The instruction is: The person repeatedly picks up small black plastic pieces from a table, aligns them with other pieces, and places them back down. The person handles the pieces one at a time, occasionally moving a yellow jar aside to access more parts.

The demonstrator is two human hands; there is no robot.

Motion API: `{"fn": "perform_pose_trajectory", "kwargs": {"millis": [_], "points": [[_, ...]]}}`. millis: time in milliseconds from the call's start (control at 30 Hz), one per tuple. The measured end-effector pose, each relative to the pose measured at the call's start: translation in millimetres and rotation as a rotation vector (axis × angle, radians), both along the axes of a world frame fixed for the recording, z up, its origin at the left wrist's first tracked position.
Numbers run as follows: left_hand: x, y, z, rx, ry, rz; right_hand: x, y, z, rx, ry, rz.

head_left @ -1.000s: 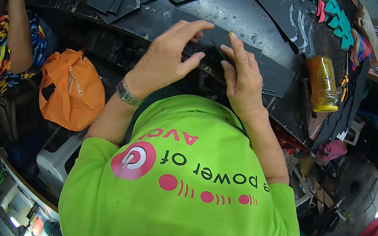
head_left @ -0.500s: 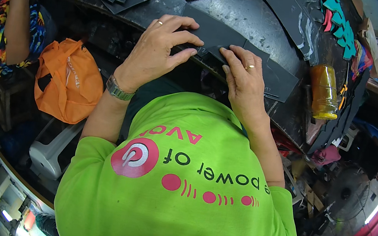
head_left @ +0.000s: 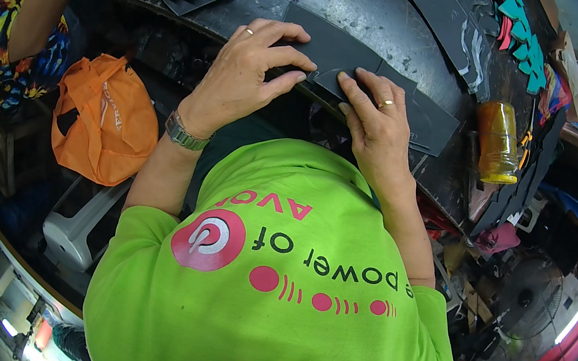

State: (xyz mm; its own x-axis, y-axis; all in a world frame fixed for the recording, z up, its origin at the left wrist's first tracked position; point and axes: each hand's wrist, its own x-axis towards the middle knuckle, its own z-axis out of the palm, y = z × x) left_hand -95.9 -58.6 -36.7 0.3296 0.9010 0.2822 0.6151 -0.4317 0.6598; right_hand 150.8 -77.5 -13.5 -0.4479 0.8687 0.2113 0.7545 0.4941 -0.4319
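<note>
Left hand (head_left: 249,71): fingers spread narrow, tips pressing flat on dark cut sheet (head_left: 336,58). Right hand (head_left: 378,123): fingers close together, tips pinning same sheet near its front edge. Sheet lying on black worktable (head_left: 386,17), at near edge. Amber jar (head_left: 497,142) to the right; orange bag (head_left: 105,121) to the left, below table level.

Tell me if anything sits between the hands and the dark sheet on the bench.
Nothing visible does. The left hand and right hand both press directly on the dark sheet; the amber bottle stands off to the right.
</note>
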Motion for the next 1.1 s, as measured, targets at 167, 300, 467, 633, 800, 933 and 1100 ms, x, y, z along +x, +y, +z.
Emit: {"fn": "perform_pose_trajectory", "kwargs": {"millis": [167,300,467,633,800,933,1100], "points": [[-0.1,0.3,-0.6,-0.001,-0.005,-0.001,-0.8,-0.9,-0.4,0.060,-0.046,0.018],[-0.3,-0.3,-1.4,0.009,-0.001,0.000,0.1,-1.6,-0.7,0.073,-0.065,0.029],[-0.7,-0.8,-3.5,0.036,0.013,-0.006,2.4,-1.8,-2.4,0.053,-0.066,0.063],[-1.7,-4.6,-6.2,0.196,0.139,-0.143,4.4,-2.2,-5.0,0.069,-0.089,0.067],[-1.3,-16.0,-0.5,0.227,0.228,-0.166,4.1,-4.2,-4.9,0.054,-0.026,0.058],[-0.7,-15.2,11.3,0.170,0.317,-0.198,12.3,-9.3,-0.6,-0.081,0.164,0.001],[8.8,-22.3,18.0,0.148,0.427,-0.208,12.5,-13.3,-7.0,0.094,-0.118,-0.040]]}}
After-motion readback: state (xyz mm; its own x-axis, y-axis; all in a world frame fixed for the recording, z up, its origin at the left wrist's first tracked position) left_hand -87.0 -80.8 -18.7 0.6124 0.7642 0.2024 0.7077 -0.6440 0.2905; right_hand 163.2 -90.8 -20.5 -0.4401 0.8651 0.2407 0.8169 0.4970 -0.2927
